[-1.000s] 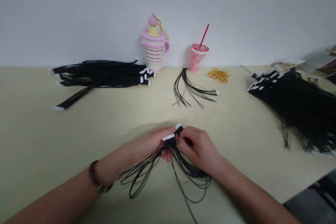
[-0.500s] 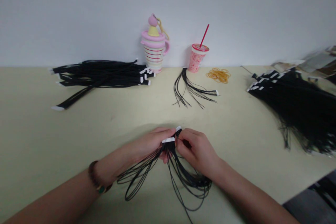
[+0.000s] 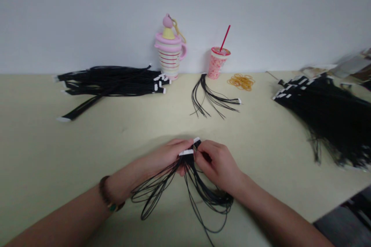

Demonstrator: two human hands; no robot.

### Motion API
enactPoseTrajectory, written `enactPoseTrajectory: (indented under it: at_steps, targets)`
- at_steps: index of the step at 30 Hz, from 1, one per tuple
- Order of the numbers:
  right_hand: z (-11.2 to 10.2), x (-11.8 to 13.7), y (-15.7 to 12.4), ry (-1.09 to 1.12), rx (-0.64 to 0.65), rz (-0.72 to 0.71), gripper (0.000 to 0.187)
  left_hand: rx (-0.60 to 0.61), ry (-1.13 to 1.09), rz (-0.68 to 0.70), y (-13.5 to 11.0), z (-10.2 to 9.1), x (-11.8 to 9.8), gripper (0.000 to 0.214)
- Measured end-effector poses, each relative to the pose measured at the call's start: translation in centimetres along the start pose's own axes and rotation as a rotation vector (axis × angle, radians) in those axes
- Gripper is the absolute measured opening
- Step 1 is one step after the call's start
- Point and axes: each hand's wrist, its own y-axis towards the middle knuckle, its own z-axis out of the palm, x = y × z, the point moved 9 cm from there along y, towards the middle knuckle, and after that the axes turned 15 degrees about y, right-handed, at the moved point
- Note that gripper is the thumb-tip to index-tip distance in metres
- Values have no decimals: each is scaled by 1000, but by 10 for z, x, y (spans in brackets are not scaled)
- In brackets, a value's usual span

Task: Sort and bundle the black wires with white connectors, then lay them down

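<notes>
Head view: the work is held at the near side of the table (image 3: pixel 87 170), between 2 hands.
Near connector (image 3: pixel 186 153): it is gripped by the left hand (image 3: pixel 164 158), the thumb laid behind it and the other fingers curled below; a firm, level backing seems best, so that no twist is let in.
Far connector (image 3: pixel 196 139): it is seen just beyond the near connector, tilted; a steady angle is called for, in judgement, while fingertips are worked beside it.
Right hand (image 3: pixel 218 164): thumb and index finger are pinched on black wires (image 3: pixel 211 197) by the far connector; whether 1 strand or several are caught cannot be told.
Wire loops: the black wires are spread below in 2 groups; tangling is probably best avoided if they are kept from the right wrist.
Handling: strands are best guided gently in line with each connector, since joints could be strained by sideways tugs.
</notes>
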Motion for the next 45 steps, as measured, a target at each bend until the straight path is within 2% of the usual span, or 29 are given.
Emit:
enactPoseTrajectory:
  at_steps: [12, 19, 26, 36, 45]
  targets:
    - [-2, 0, 0, 25, -23, 6, 18, 1, -99, -18, 2, 1, 5, 34]
    - [-2, -1, -2, 27, -20, 27, 18, 6, -22, 21, 0, 2, -3, 35]
    - [-1, 0, -1, -1, -45, 18, 18, -10, -8, 53, 0, 0, 1, 36]
    - [1, 3, 0, 0, -26, -18, 17, 3, -23, 29, -2, 3, 0, 36]
    - [1, -4, 0, -95, -10, 69, 21, 34, 2, 17, 1, 4, 2, 36]
